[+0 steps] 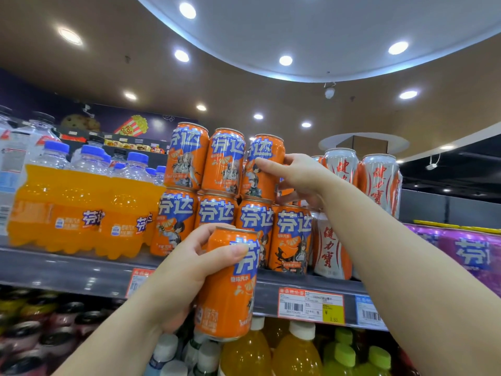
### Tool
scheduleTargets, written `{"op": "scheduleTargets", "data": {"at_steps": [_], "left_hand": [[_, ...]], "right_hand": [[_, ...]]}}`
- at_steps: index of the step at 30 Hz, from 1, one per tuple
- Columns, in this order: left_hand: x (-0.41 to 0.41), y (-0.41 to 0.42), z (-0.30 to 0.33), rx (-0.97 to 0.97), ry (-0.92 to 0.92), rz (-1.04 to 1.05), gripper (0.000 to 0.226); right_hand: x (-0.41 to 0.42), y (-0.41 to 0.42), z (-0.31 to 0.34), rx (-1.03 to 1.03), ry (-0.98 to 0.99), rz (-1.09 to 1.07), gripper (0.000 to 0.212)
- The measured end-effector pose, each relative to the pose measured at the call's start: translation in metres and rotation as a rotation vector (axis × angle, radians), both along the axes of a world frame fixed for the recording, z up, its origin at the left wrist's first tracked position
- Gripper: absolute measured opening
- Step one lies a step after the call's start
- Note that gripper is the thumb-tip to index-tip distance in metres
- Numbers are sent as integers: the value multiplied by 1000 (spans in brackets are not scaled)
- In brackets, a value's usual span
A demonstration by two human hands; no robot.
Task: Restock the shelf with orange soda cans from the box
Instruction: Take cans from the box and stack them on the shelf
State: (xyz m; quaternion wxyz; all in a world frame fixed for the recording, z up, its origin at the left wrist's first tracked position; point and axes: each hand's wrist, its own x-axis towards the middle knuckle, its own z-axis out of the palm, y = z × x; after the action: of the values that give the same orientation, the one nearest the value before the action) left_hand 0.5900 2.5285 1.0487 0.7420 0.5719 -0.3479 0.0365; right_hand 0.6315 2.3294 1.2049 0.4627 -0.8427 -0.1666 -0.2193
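Note:
Orange soda cans stand stacked in two rows on the grey shelf (67,270). My left hand (189,270) grips one orange soda can (227,289) upright in front of the shelf edge, below the stack. My right hand (298,177) reaches up to the top row and wraps around the rightmost upper can (261,169), forefinger across its front and thumb behind. Two more upper cans (206,158) stand to its left. The lower row (291,237) holds several cans. The box is not in view.
Shrink-wrapped orange soda bottles (76,210) sit left of the cans. White-and-red cans (360,175) stand to the right, purple packs (466,251) beyond them. Price tags (311,306) hang on the shelf edge. Bottles and cans (295,351) fill the shelf below.

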Motion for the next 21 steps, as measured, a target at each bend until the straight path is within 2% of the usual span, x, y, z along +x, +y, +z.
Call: {"op": "scheduleTargets", "data": {"at_steps": [6, 9, 12, 14, 16, 18, 21], "left_hand": [[0, 0, 0, 7, -14, -4, 54], [-1, -1, 1, 12, -19, 12, 62], [-3, -3, 2, 4, -30, 15, 58], [-5, -5, 3, 7, -31, 16, 59], [-8, -9, 5, -3, -27, 7, 56], [-11, -15, 7, -20, -28, -21, 53], [-15, -28, 9, -38, -20, -62, 50]], "right_hand": [[-2, 4, -1, 0, 1, -11, 57], [-10, 5, -5, -17, 15, -31, 63], [-30, 3, -15, 15, -168, -132, 76], [-57, -2, -33, 66, -299, -98, 66], [-85, -9, -59, -59, -228, 31, 62], [-105, -11, -90, -164, -33, 150, 69], [-112, -13, -129, -122, 135, 212, 75]]}}
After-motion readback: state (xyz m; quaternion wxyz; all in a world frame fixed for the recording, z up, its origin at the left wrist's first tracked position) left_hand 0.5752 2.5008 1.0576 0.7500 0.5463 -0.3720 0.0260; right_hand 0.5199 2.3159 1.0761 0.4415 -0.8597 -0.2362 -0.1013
